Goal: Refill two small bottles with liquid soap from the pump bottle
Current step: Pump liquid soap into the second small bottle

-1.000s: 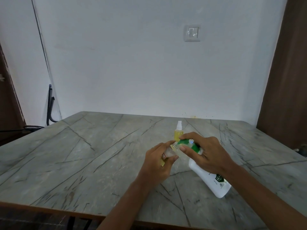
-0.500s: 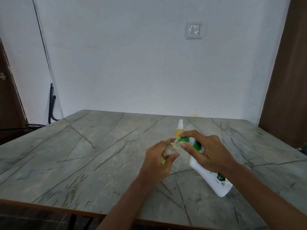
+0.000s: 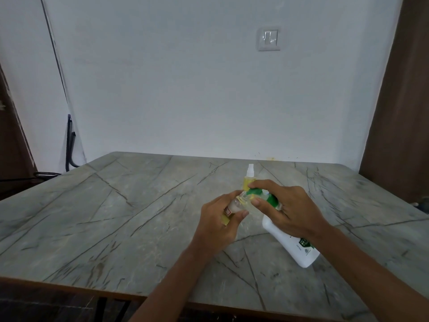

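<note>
Seemingly, the pump bottle point(image 3: 286, 245) gripped by our right hand point(image 3: 287, 210) meets the half-hidden small bottle point(image 3: 235, 204) our left hand point(image 3: 218, 226) grips

We take this for a room in a home: a marble-patterned table point(image 3: 139, 217), plain white wall point(image 3: 185, 89), wall switch point(image 3: 268, 39), brown wooden door point(image 3: 404, 112).

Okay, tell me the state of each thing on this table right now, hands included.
Pump bottle: tilted, base down by the table, right hand gripping its top.
Small bottle in hand: tilted, neck at the pump spout, held by the left hand.
Other small bottle: upright on the table, white cap on, yellow liquid inside.
</note>
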`<state>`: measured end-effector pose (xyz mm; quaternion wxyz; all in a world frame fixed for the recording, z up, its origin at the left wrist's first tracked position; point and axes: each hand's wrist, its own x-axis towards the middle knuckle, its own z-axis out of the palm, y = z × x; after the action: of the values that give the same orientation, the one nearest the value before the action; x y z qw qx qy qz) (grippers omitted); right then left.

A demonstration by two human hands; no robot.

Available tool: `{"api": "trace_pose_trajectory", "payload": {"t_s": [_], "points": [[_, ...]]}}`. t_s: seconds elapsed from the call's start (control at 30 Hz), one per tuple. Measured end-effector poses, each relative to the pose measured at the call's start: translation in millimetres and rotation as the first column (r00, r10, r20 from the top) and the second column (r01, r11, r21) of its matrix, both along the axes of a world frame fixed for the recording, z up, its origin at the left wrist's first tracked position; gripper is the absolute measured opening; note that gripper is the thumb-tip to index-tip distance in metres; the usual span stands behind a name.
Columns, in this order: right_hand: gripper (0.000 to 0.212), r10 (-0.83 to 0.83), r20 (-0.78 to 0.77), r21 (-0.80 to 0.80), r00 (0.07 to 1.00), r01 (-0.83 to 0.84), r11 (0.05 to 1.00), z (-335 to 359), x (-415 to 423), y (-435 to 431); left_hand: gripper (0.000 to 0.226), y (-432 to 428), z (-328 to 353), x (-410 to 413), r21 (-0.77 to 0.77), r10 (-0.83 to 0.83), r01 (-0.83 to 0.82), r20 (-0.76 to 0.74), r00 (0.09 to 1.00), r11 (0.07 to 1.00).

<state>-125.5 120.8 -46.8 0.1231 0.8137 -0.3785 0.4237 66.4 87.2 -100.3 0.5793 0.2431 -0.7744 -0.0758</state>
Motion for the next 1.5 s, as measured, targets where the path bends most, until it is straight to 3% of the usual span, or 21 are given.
{"api": "trace_pose_trajectory", "payload": {"t_s": [0.33, 0.57, 0.73, 1.13, 1.5], "points": [[0.045, -0.003, -0.016, 0.022, 1.000, 0.003, 1.000, -1.0, 0.8, 0.8, 0.039, -1.7, -1.4, 0.0, 0.017, 0.013, -0.013, -0.008, 1.000, 1.000], [0.029, -0.006, 0.054, 0.017, 0.999, 0.005, 1.000, -2.3, 3.1, -7.8, 0.039, -3.0, -3.0, -0.2, 0.017, 0.008, -0.008, -0.027, 1.000, 1.000], [0.033, -0.024, 0.093, -0.017, 0.995, 0.025, 1.000, -2.6, 5.1, -9.2, 0.041, -3.2, -5.5, -1.6, 0.032, -0.011, 0.011, -0.011, 1.000, 0.999], [0.038, -0.043, -0.001, 0.023, 0.999, 0.043, 0.999, -4.3, 3.3, -4.6, 0.039, -3.6, -4.1, 0.5, 0.037, 0.018, -0.017, -0.033, 0.999, 0.999], [0.035, 0.010, 0.107, -0.013, 0.994, -0.009, 1.000, -2.6, 5.3, -8.3, 0.039, -0.9, -3.7, -1.1, 0.011, 0.006, -0.006, -0.011, 1.000, 1.000]]}}
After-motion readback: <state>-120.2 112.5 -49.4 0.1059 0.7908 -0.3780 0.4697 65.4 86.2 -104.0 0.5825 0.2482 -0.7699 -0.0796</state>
